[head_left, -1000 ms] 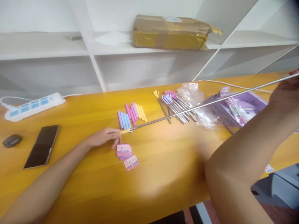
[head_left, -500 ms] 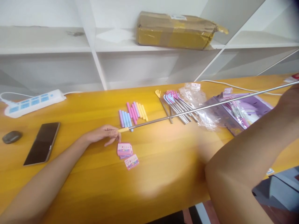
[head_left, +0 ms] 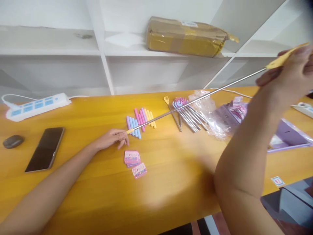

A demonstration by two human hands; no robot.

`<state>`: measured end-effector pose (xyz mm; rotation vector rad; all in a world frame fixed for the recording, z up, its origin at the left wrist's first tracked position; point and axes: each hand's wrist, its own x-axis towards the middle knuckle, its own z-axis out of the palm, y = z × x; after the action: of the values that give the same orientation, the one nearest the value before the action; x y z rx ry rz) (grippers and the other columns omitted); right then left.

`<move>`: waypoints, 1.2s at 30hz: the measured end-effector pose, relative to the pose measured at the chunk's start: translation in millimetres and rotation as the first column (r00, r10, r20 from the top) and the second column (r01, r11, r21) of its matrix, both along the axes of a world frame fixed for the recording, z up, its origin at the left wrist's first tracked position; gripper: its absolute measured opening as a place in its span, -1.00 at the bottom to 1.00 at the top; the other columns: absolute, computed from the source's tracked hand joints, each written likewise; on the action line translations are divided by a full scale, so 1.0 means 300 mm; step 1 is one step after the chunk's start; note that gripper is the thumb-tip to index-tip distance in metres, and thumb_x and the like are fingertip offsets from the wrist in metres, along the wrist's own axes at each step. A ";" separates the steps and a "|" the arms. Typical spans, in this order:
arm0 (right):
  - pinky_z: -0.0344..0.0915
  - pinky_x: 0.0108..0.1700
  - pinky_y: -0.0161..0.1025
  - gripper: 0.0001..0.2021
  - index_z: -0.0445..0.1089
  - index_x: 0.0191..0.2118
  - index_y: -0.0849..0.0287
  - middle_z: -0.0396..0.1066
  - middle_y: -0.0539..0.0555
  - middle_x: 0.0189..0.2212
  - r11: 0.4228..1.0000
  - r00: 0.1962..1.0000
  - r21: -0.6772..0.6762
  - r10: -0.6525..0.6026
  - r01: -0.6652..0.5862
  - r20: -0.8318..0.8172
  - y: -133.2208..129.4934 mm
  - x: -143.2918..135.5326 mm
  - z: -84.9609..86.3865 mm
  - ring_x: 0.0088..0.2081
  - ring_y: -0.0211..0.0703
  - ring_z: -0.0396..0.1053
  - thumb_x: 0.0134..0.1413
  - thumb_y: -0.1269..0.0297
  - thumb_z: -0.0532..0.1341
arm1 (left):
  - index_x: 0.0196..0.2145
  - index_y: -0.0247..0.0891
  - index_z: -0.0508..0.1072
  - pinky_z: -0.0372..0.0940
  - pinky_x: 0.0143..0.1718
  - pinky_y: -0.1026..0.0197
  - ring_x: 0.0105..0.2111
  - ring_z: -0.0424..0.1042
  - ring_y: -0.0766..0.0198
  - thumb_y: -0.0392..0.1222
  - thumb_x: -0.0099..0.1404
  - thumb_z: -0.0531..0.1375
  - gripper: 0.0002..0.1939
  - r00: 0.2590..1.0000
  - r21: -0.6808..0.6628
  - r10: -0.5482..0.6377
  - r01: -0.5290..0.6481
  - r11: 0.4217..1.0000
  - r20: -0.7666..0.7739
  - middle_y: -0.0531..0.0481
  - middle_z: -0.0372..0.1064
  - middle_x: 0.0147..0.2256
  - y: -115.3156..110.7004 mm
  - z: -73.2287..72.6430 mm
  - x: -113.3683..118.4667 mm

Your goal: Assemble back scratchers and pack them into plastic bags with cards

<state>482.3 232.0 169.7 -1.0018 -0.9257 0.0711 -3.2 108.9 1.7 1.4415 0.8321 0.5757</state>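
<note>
The rod slants above the table, its long axis rising rightward from the left hand, which pinches the yellow grip, to the right hand, closed around the yellow head. The cards lie just below the left hand.

We've got a shiny, smooth metal rod running from the left hand, with a yellow plastic-looking end at the right hand. Beyond the left hand we see matt, smooth-looking sticks; under it, glossy wood-look tabletop. Left of the right hand: crinkly clear plastic.
</note>
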 end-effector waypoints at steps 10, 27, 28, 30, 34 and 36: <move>-0.03 -0.47 -0.30 -0.69 0.23 -0.37 0.13 0.11 -0.12 -0.61 0.959 0.930 -0.174 0.263 -0.223 0.255 -0.012 -0.455 -0.190 -0.58 -0.36 0.05 0.49 0.23 0.06 | -0.49 -0.23 0.46 0.35 -0.08 0.13 -0.22 0.57 0.07 0.33 0.52 0.03 -0.35 0.995 0.081 0.098 -0.095 0.992 -0.036 0.06 0.22 -0.69 -0.005 -0.006 0.008; 0.15 -0.43 -0.26 -0.28 0.18 -0.58 0.13 0.14 -0.02 -0.69 0.303 0.477 -0.557 0.857 -0.773 -0.196 -0.198 -0.807 -0.528 -0.59 -0.28 0.15 0.29 -0.45 0.05 | -0.38 -0.27 0.53 0.38 -0.08 0.10 -0.41 0.54 0.15 0.36 0.52 0.00 -0.33 0.994 0.083 0.092 -0.087 0.993 -0.066 0.09 0.27 -0.73 -0.010 -0.014 0.041; 0.16 -0.43 -0.27 -0.25 0.20 -0.59 0.13 0.13 -0.02 -0.71 0.261 0.446 -0.562 0.867 -0.785 -0.222 -0.204 -0.816 -0.534 -0.60 -0.28 0.15 0.27 -0.48 0.03 | -0.36 -0.28 0.55 0.38 -0.10 0.11 -0.42 0.54 0.15 0.36 0.51 0.02 -0.34 0.994 0.079 0.092 -0.087 0.993 -0.064 0.09 0.30 -0.72 -0.011 -0.017 0.040; 0.16 -0.43 -0.27 -0.23 0.29 -0.56 0.14 0.12 -0.03 -0.73 0.212 0.408 -0.548 0.874 -0.809 -0.265 -0.213 -0.836 -0.541 -0.61 -0.28 0.14 0.24 -0.52 0.01 | -0.36 -0.28 0.55 0.38 -0.14 0.12 -0.45 0.53 0.17 0.33 0.51 0.06 -0.37 0.992 0.083 0.096 -0.089 0.992 -0.078 0.09 0.34 -0.71 -0.017 -0.020 0.041; 0.13 -0.49 -0.26 -0.24 0.43 -0.41 0.15 0.11 -0.06 -0.70 0.209 0.405 -0.507 0.858 -0.836 -0.315 -0.209 -0.842 -0.520 -0.64 -0.29 0.11 0.24 -0.52 -0.02 | -0.41 -0.25 0.51 0.36 -0.21 0.15 -0.46 0.54 0.17 0.29 0.51 0.08 -0.41 0.986 0.108 0.113 -0.100 0.989 -0.125 0.08 0.38 -0.69 -0.033 -0.012 0.050; 0.11 -0.49 -0.26 -0.26 0.39 -0.47 0.16 0.13 -0.04 -0.70 0.234 0.434 -0.542 0.857 -0.807 -0.276 -0.203 -0.820 -0.497 -0.63 -0.28 0.14 0.23 -0.50 0.03 | -0.41 -0.25 0.50 0.36 -0.21 0.16 -0.42 0.57 0.14 0.30 0.51 0.07 -0.40 0.985 0.114 0.117 -0.103 0.988 -0.125 0.07 0.38 -0.69 -0.036 -0.005 0.054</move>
<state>236.4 171.2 20.6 -0.9616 -1.5024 1.3873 12.9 98.2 0.2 1.5509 1.0024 0.6222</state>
